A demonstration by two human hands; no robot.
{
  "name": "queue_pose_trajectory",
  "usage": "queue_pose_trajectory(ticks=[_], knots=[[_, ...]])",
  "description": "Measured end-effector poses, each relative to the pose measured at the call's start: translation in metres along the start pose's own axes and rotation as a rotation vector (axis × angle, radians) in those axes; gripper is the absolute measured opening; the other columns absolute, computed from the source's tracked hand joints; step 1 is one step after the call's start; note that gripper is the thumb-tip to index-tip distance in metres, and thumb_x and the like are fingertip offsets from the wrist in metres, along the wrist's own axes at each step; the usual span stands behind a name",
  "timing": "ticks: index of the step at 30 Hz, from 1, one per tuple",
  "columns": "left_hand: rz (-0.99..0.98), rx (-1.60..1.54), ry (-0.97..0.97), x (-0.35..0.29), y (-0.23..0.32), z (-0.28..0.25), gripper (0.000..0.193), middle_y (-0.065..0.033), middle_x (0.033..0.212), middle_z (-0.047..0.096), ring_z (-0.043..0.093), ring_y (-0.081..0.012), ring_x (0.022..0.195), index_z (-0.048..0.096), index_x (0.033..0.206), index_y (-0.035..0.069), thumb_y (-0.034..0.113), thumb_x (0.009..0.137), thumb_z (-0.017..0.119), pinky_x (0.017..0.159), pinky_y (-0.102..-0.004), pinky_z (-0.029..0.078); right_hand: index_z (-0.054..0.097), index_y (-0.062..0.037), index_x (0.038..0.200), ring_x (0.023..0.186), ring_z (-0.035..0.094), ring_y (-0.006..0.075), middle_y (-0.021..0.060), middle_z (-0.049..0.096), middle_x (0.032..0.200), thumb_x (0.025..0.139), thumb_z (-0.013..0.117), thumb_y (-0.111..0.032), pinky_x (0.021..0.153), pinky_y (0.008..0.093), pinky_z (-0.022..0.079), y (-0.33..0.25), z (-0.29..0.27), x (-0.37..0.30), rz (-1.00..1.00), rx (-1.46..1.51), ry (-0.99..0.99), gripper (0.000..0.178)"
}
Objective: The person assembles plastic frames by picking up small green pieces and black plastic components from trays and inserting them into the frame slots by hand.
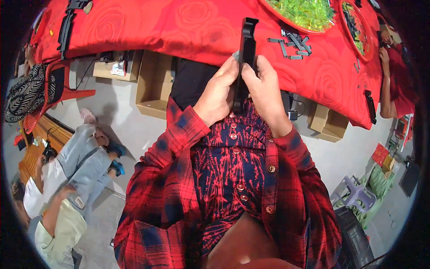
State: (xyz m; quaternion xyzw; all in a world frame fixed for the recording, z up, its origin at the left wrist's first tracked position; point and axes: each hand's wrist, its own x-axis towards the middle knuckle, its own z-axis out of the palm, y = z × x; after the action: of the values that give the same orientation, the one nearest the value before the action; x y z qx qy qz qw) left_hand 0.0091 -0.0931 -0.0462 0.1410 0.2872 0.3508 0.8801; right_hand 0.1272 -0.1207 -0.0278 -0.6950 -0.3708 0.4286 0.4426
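Note:
Both my hands hold a long black plastic part (247,42) upright in front of me, over the near edge of the table. My left hand (220,89) is closed round its left side, with a small greyish bit showing by the fingertips. On the other side, my right hand (265,92) grips it with the thumb pressed against its face. The part's upper end is stepped and notched; its lower end passes down between my palms. Small dark grey bar-shaped pieces (295,44) lie loose on the red tablecloth (197,31), right of the part.
A round red tray (309,30) of yellow-green translucent pieces stands far right, beside another red tray (368,56). Long black parts (66,33) lie far left; another black part (370,106) is at the right edge. Cardboard boxes (150,89) stand below. People sit left and right.

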Motion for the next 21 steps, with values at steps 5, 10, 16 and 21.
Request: queue_pose_trajectory(ticks=[5,10,16,21], knots=[[-0.022,-0.028,0.024,0.002,0.005,0.001,0.041,-0.002,0.132,0.059,0.053,-0.0153,0.124,0.048,0.143,0.007,0.027,0.108,0.045,0.108,-0.033,0.041,0.059,0.0051,0.114,0.088,0.067,0.021,0.0188,0.067,0.091,0.091,0.061,-0.014,0.078,0.0358,0.052,-0.002,0.002,-0.005,-0.029,0.022,-0.025,0.03],[-0.018,-0.025,0.032,0.002,0.006,-0.002,0.039,-0.0018,0.131,0.059,0.054,-0.0142,0.123,0.049,0.143,0.008,0.027,0.108,0.045,0.107,-0.0322,0.042,0.058,0.0062,0.118,0.093,0.067,0.0202,0.0171,0.068,0.098,0.092,0.061,-0.014,0.082,0.0343,0.052,-0.005,0.003,-0.006,-0.003,0.12,-0.052,0.034],[0.009,-0.007,-0.005,0.001,0.006,0.002,0.041,-0.0014,0.131,0.059,0.054,-0.0141,0.122,0.049,0.143,0.007,0.028,0.108,0.045,0.105,-0.0318,0.043,0.06,0.0058,0.108,0.082,0.063,0.0167,0.0139,0.067,0.089,0.092,0.062,-0.016,0.073,0.0337,0.051,-0.009,-0.001,0.004,0.062,0.047,-0.014,0.027],[0.093,0.181,-0.076,-0.002,0.008,-0.002,0.043,-0.0023,0.131,0.059,0.055,-0.0126,0.121,0.047,0.144,0.006,0.029,0.108,0.045,0.104,-0.0302,0.044,0.059,0.0042,0.097,0.074,0.059,0.0147,0.0107,0.064,0.08,0.093,0.062,-0.018,0.065,0.035,0.049,0.0,0.001,0.004,-0.006,0.066,0.018,0.023]])
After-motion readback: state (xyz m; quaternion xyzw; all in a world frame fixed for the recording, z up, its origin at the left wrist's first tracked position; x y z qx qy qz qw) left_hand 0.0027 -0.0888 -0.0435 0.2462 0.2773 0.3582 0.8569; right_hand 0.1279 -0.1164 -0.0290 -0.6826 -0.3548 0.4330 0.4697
